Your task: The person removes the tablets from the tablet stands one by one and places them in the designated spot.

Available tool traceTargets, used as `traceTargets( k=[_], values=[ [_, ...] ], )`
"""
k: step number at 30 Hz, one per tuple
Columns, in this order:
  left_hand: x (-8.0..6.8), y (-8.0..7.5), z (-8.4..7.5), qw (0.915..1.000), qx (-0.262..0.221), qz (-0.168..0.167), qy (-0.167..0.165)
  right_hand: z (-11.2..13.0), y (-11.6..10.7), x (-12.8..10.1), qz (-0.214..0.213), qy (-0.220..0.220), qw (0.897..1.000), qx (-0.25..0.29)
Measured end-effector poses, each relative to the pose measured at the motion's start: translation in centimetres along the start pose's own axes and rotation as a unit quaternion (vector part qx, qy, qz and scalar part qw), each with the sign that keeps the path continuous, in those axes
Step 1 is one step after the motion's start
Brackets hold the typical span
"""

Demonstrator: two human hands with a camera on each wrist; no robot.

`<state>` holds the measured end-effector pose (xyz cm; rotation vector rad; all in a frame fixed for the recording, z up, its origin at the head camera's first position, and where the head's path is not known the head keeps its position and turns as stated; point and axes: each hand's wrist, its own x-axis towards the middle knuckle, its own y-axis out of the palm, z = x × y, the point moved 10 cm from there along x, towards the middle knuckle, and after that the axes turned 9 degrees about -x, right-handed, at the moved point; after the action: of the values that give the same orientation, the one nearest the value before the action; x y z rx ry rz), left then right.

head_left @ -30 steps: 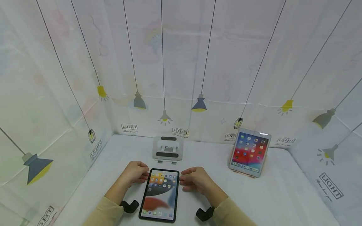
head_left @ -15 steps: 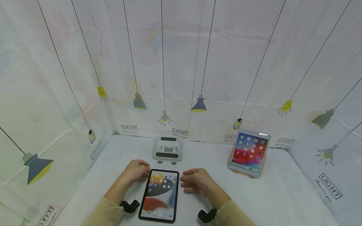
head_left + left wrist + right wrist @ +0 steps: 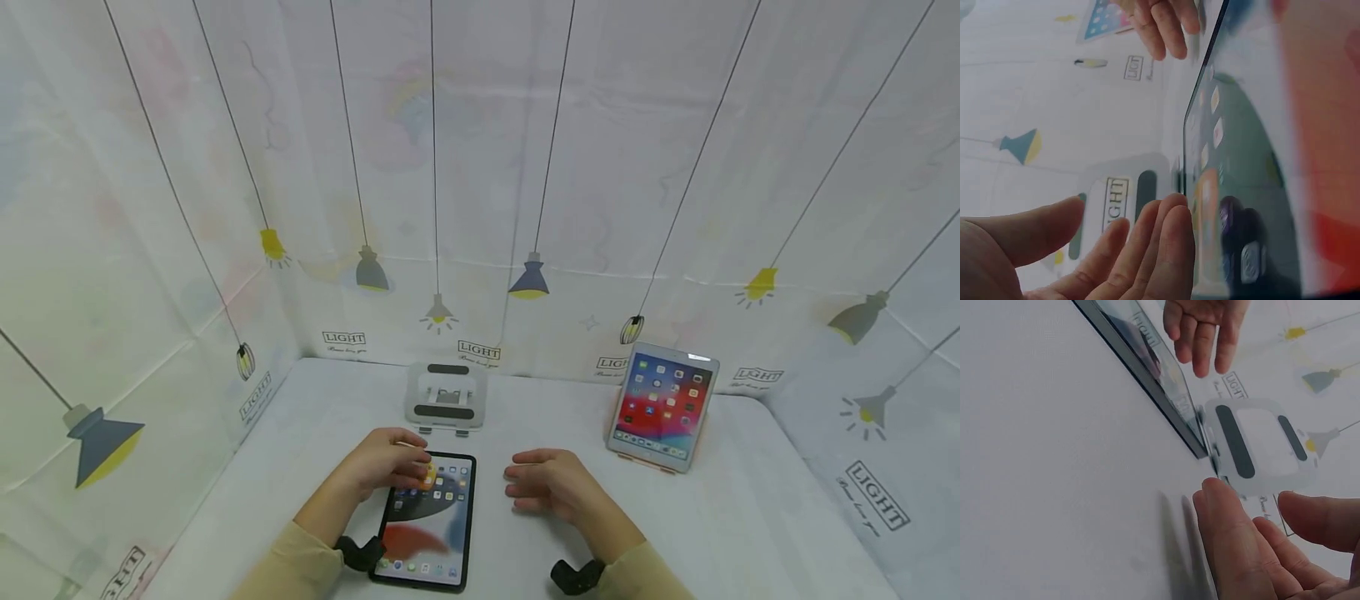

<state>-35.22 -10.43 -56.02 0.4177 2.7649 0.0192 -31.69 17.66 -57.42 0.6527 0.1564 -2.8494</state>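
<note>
A black-framed tablet (image 3: 423,533) lies flat on the white table, its lit home screen facing up. My left hand (image 3: 386,462) hovers over its upper left corner with relaxed fingers, covering part of the icons; the left wrist view shows the fingertips close above the screen (image 3: 1222,169). To the right of the tablet, my right hand (image 3: 551,483) is held apart from it, fingers loosely extended and holding nothing. Just beyond the tablet's top edge stands a grey tablet stand (image 3: 446,396) with dark pads, also seen in the right wrist view beyond the right fingertips.
At the right rear, a second, white-framed tablet (image 3: 663,406) leans upright on an orange-toned stand (image 3: 628,457). A curtain (image 3: 480,167) printed with hanging lamps rises behind the table (image 3: 750,533) and along both sides.
My left hand has moved right, from beside the tablet's left edge to over its upper corner. My right hand has drawn away to the right from the tablet's edge. The tablet stays put.
</note>
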Motion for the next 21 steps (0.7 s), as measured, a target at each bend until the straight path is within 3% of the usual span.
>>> traceTargets(
  k=[15,21],
  values=[
    [1.2,6.1,0.0,0.9930,-0.056,0.104,0.006,-0.7,-4.8,-2.4,0.022,-0.019,0.999,0.040],
    [1.5,8.5,0.0,0.9896,-0.074,0.123,0.010,-1.0,-7.0,-3.7,0.003,-0.021,0.999,0.046]
  ],
)
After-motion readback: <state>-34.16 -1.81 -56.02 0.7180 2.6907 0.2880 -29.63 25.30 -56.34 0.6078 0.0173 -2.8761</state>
